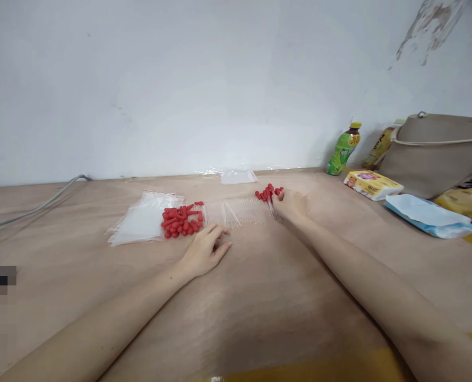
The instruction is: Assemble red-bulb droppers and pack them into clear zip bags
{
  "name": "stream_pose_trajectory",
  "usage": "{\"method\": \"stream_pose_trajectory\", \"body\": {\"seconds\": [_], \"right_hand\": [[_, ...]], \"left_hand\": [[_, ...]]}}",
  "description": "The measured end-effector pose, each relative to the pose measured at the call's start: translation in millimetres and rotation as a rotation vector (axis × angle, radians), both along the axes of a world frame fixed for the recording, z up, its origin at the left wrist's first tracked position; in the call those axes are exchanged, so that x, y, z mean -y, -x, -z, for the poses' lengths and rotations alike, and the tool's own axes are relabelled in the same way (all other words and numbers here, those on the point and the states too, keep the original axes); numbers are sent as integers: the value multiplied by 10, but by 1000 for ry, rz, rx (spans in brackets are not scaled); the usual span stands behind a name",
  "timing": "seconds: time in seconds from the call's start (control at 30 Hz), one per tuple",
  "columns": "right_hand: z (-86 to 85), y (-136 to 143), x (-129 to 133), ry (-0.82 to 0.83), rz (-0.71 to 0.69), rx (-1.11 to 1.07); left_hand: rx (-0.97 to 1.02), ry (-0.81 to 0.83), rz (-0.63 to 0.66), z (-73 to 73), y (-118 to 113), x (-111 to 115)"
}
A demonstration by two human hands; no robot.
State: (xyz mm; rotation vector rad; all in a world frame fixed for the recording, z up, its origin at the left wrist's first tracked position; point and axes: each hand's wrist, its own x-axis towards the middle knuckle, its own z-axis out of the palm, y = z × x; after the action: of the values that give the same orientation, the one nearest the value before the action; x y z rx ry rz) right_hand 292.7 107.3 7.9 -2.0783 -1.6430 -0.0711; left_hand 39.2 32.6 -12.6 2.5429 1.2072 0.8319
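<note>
My left hand rests on the table with its fingers apart and loosely curved, holding nothing. It lies just in front of a pile of red rubber dropper bulbs and a row of thin clear tubes laid side by side. At the right end of that row, my right hand has its fingers closed at a cluster of clear droppers with red bulbs. Its fingertips pinch one of these droppers near the bulb, though the fingers partly hide it.
Left of the bulbs lies a stack of clear zip bags, with another bag by the wall. At right stand a green bottle, a yellow tissue pack, a blue-white packet and a beige bag. A grey cable runs left.
</note>
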Motion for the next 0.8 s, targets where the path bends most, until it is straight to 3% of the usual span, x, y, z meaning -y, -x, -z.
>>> {"method": "stream_pose_trajectory", "body": {"seconds": [0.37,0.5,0.6,0.8], "right_hand": [[60,-3,-1,63,-36,34],[64,91,71,7,-146,23],[58,191,115,75,-212,81],[45,295,146,155,-182,171]], "left_hand": [[-3,-7,10,11,-3,1],[-6,-6,17,16,4,-13],[-23,-7,16,7,5,-18],[-40,-19,18,17,-18,16]]}}
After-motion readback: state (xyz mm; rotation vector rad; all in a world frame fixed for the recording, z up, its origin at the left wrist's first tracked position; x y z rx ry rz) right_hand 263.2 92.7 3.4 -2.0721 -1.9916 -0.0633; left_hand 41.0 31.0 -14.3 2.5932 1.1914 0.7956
